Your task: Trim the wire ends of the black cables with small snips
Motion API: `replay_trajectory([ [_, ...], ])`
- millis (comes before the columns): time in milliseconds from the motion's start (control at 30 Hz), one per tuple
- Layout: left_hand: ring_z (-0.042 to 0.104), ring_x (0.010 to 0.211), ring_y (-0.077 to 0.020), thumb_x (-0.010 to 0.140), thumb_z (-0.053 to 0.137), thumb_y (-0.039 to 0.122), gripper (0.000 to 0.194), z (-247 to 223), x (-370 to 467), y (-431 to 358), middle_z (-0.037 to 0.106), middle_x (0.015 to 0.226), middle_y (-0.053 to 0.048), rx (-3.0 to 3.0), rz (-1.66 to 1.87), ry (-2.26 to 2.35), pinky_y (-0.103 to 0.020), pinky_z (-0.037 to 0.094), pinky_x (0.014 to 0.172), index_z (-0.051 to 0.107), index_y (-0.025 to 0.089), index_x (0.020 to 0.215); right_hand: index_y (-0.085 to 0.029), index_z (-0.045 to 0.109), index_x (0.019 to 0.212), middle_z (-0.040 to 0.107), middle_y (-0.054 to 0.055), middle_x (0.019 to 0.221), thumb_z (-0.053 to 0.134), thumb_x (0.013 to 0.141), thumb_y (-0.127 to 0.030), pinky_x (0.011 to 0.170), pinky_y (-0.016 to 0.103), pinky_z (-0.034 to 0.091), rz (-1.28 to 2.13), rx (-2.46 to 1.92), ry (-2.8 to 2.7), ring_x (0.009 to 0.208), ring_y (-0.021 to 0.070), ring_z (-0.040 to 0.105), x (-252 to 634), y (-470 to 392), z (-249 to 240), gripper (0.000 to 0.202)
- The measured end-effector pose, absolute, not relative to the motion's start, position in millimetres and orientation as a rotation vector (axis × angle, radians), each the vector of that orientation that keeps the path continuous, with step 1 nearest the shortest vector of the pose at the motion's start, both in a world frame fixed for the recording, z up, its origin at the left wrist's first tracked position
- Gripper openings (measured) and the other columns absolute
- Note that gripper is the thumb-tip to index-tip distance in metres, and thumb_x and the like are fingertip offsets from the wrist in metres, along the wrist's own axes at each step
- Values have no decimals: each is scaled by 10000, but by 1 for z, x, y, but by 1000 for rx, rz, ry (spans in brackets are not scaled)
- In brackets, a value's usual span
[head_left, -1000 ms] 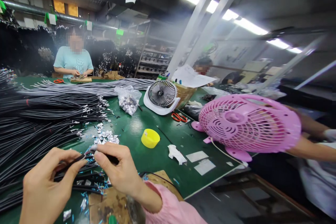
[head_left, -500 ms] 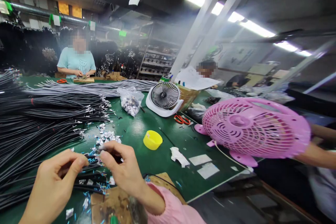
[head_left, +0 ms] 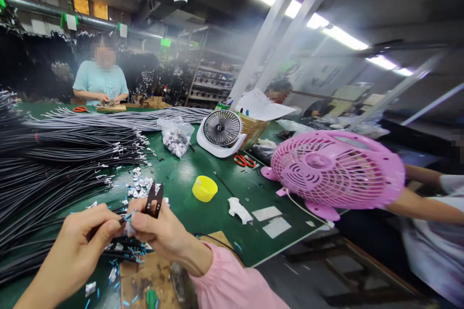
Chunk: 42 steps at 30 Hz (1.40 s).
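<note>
My left hand (head_left: 81,244) is closed in a pinch on a black cable (head_left: 122,220), whose stripped end shows blue wires. Close beside it, my right hand (head_left: 165,231) is shut on a small pair of snips (head_left: 154,200), the dark blades pointing up out of the fist. The right thumb and fingertips also touch the cable's wire end, where a pale scrap is partly hidden. Below the hands, more cable ends with blue wires lie by a worn wooden board (head_left: 139,282). Silver foil scraps (head_left: 143,186) are scattered just beyond the hands.
Black cable bundles (head_left: 72,154) cover the left side, grey cables (head_left: 145,119) behind. A yellow ring (head_left: 205,189), a bag of parts (head_left: 176,137), orange-handled scissors (head_left: 244,160), a white fan (head_left: 222,128) and a pink fan (head_left: 326,169) stand around. Co-workers sit across and to the right.
My hands have come together at the cable end. The snips' blades now show upright in my right hand. The whole view has shifted slightly.
</note>
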<state>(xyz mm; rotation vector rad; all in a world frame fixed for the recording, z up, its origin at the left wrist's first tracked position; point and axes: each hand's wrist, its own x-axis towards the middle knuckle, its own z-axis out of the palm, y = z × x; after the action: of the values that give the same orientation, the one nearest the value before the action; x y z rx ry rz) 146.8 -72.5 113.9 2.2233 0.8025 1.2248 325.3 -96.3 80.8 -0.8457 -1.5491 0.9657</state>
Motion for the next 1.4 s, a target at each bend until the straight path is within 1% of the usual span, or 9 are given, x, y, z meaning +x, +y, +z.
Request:
replay_trajectory([
  [133,520,422,-106,905,668,467,316,99,148,-78,598,528,52,2187,1423,947,-203,407,410,738,268,670,-222,489,617,492,-14,595,657,896,-410,547,270,393,572,-997,-1557,571,132,421,320,-106,85,376],
  [233,486,413,-89,874,698,381,238,98,151,-82,572,535,66,2208,1561,935,-190,379,399,726,268,666,-224,492,592,454,-36,547,679,869,-414,482,248,346,759,-1052,-1434,517,114,380,315,-107,83,384],
  [367,484,388,-87,872,709,434,351,107,151,-80,533,481,71,2146,1447,857,-178,364,362,668,253,574,-222,479,548,387,-73,478,771,746,-432,387,224,190,1114,-997,-1043,426,75,285,318,-102,89,410],
  [533,492,383,-104,808,746,598,465,100,143,-74,535,464,55,2016,1403,934,-192,363,337,644,244,524,-250,315,545,248,-115,484,677,714,-524,389,226,114,1027,-951,-794,430,52,125,332,-99,112,484],
  [667,494,414,-111,814,765,478,306,91,142,-78,578,498,60,2018,1471,980,-207,386,378,700,267,601,-239,350,504,285,-88,483,702,704,-413,445,243,178,944,-1194,-1001,481,73,247,323,-100,115,441],
  [800,519,441,-119,802,768,460,255,90,145,-83,576,498,67,1971,1460,1025,-216,398,404,720,287,621,-200,477,534,413,-63,539,628,714,-213,512,246,273,883,-1200,-1248,545,91,349,316,-103,115,235],
  [967,515,405,-89,857,722,379,173,84,146,-81,620,560,80,2179,1528,954,-200,412,410,741,294,708,-194,576,580,481,-53,565,740,780,-323,516,249,329,611,-1093,-1458,540,99,427,319,-101,105,290],
  [1200,432,367,-45,971,610,312,204,80,154,-80,586,584,99,2439,1720,952,-199,300,361,696,268,791,-195,657,714,582,-14,624,608,963,-213,494,247,355,-99,-954,-1619,537,112,483,323,-103,87,255],
  [1400,448,386,-36,1010,605,237,163,78,151,-81,627,629,84,2579,1775,1033,-202,331,405,693,227,872,-190,715,885,689,21,749,628,948,-183,550,235,465,-52,-997,-1560,605,131,601,324,-109,86,108],
])
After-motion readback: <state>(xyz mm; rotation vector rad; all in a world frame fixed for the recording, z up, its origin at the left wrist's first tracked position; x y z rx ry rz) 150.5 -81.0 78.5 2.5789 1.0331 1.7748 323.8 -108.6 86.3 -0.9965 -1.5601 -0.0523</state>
